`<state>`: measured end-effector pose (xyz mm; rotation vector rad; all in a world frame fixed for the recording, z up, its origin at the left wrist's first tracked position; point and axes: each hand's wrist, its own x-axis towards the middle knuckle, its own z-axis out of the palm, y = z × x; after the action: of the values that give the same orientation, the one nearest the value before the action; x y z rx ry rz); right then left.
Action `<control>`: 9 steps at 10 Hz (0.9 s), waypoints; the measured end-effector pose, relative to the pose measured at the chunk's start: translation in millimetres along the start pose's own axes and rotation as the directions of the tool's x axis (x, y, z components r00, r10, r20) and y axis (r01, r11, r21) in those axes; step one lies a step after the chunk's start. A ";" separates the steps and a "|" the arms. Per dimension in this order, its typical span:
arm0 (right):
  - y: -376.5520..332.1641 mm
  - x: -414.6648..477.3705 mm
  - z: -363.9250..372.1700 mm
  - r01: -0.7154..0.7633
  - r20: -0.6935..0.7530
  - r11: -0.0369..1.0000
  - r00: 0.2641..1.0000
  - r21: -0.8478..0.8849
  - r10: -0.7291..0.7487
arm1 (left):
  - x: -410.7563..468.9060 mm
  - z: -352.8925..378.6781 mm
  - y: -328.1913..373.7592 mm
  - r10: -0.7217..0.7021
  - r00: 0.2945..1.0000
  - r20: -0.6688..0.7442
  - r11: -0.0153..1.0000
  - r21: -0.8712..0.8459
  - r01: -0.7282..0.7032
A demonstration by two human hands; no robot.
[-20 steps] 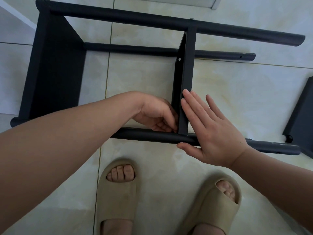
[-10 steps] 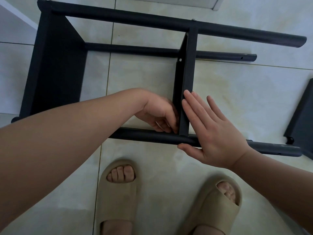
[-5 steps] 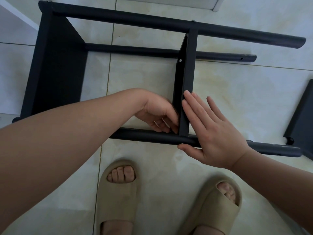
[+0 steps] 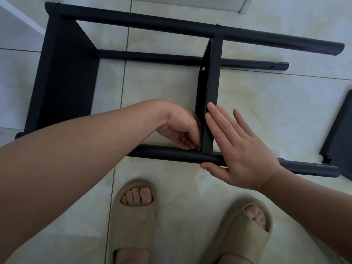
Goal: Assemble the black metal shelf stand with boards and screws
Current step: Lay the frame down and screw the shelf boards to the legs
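The black shelf stand lies on its side on the tiled floor, its near tube (image 4: pixel 167 154) running left to right. A left end board (image 4: pixel 66 77) and a middle board (image 4: pixel 210 88) span the tubes. My left hand (image 4: pixel 181 128) is curled inside the frame at the corner where the middle board meets the near tube. Its fingertips pinch something small there, seemingly a screw, mostly hidden. My right hand (image 4: pixel 240 149) lies flat against the middle board's right side, thumb on the near tube. A screw hole (image 4: pixel 203 68) shows higher on that board.
A loose black board (image 4: pixel 341 138) lies on the floor at the right edge, close to the near tube's end. My feet in beige slippers (image 4: pixel 133 216) (image 4: pixel 245 231) stand just in front of the stand. A white baseboard edge (image 4: pixel 243 4) runs along the top.
My left hand's fingers have shifted slightly at the board corner. My right hand and the stand have stayed in place.
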<state>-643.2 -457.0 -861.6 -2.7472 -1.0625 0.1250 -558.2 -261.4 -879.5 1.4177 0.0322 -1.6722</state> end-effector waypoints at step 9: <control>-0.2 -0.2 1.5 0.005 -0.005 1.000 1.000 0.006 -0.005 | 1.1 -1.4 -1.7 -0.033 0.999 0.022 0.999 0.017 0.033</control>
<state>-643.7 -456.7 -863.0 -2.7378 -1.0655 0.1203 -558.1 -260.3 -881.6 1.4181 0.0294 -1.7189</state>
